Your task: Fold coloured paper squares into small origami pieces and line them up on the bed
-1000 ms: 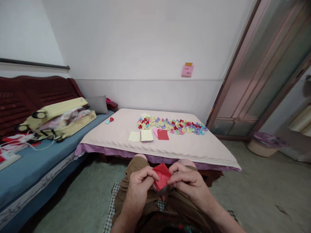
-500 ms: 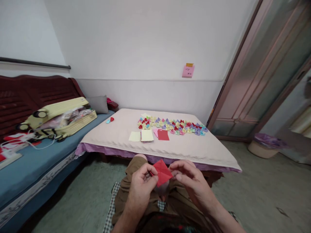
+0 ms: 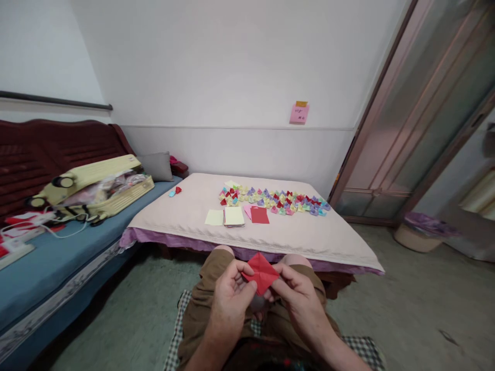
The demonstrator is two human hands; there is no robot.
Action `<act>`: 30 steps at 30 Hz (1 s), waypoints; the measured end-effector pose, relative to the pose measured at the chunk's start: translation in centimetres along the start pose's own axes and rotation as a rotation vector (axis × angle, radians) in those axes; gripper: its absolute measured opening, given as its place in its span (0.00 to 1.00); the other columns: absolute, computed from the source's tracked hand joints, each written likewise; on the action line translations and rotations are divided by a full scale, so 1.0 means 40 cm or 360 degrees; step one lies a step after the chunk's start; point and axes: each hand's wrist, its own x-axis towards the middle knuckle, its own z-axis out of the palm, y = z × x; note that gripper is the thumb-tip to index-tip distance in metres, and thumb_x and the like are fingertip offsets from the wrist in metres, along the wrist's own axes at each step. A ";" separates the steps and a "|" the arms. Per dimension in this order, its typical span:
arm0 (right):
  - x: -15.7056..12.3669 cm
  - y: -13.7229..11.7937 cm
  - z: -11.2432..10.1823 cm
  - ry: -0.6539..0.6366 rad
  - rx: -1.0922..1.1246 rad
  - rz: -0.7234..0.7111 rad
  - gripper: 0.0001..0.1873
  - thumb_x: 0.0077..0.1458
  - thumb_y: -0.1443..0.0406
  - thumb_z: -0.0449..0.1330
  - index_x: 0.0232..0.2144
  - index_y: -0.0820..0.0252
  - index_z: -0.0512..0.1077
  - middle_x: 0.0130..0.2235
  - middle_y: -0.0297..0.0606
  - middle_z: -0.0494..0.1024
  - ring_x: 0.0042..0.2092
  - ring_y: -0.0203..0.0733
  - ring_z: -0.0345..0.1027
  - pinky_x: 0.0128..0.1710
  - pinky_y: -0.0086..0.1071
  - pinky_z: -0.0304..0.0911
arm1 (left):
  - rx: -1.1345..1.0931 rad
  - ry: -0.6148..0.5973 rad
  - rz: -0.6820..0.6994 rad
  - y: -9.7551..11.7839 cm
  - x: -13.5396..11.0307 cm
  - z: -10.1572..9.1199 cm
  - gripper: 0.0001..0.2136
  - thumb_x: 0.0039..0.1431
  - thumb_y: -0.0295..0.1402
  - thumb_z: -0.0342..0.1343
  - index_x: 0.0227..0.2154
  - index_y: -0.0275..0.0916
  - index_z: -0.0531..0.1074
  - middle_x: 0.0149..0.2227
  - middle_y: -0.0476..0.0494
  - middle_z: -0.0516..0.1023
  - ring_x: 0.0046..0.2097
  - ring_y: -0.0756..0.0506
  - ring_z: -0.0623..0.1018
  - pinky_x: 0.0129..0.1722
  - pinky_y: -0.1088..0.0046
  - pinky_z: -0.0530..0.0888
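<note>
A folded square of red paper (image 3: 262,272) is held over my lap, one corner turned upward, with crease lines crossing its face. My left hand (image 3: 234,289) is closed on its left corner between thumb and fingers. At the right corner, my right hand (image 3: 294,288) pinches the same paper. Beyond my knees, on the covered table, lie a stack of pale yellow paper squares (image 3: 234,216), a single yellow sheet (image 3: 214,217) to its left and a red sheet (image 3: 260,215) to its right, partly over a pink one.
Many small folded paper pieces (image 3: 276,200) in mixed colours spread along the back of the pale tablecloth (image 3: 185,211). Two small pieces lie far left. An open yellow suitcase (image 3: 100,190) rests on the blue-covered bench (image 3: 96,232). A bin (image 3: 419,237) stands right.
My right hand has moved left and closed on the red paper's right corner; before, it was apart from it with fingers loose. The paper has shifted slightly right, still in my left hand.
</note>
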 end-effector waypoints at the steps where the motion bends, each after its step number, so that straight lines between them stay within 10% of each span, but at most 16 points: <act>1: -0.003 0.006 -0.005 0.0005 0.0029 0.0004 0.10 0.56 0.60 0.60 0.33 0.62 0.74 0.25 0.35 0.75 0.27 0.36 0.66 0.28 0.28 0.62 | 0.0004 0.0027 0.0017 -0.001 0.000 0.000 0.06 0.45 0.26 0.56 0.28 0.38 0.65 0.23 0.54 0.70 0.25 0.52 0.70 0.27 0.78 0.67; 23: 0.014 -0.014 0.007 -0.0140 -0.0027 0.0259 0.08 0.42 0.64 0.66 0.19 0.61 0.71 0.15 0.27 0.68 0.17 0.29 0.56 0.18 0.24 0.52 | -0.0073 0.0159 -0.0033 -0.044 0.018 -0.031 0.12 0.55 0.32 0.57 0.41 0.39 0.65 0.23 0.54 0.70 0.24 0.52 0.70 0.25 0.78 0.67; 27: 0.029 0.005 -0.007 0.0024 -0.0023 0.0217 0.10 0.40 0.63 0.68 0.21 0.62 0.71 0.15 0.26 0.68 0.17 0.29 0.57 0.18 0.23 0.53 | 0.0476 0.0283 0.0290 -0.036 0.010 -0.024 0.10 0.57 0.31 0.53 0.42 0.38 0.67 0.35 0.43 0.76 0.36 0.46 0.76 0.36 0.70 0.73; 30: 0.042 0.013 -0.020 0.0138 -0.0018 0.0126 0.13 0.39 0.62 0.70 0.24 0.62 0.71 0.16 0.26 0.69 0.18 0.29 0.59 0.19 0.23 0.54 | 0.1120 0.0341 0.0930 -0.043 -0.006 -0.017 0.15 0.52 0.24 0.55 0.45 0.37 0.67 0.44 0.37 0.74 0.46 0.41 0.74 0.46 0.61 0.71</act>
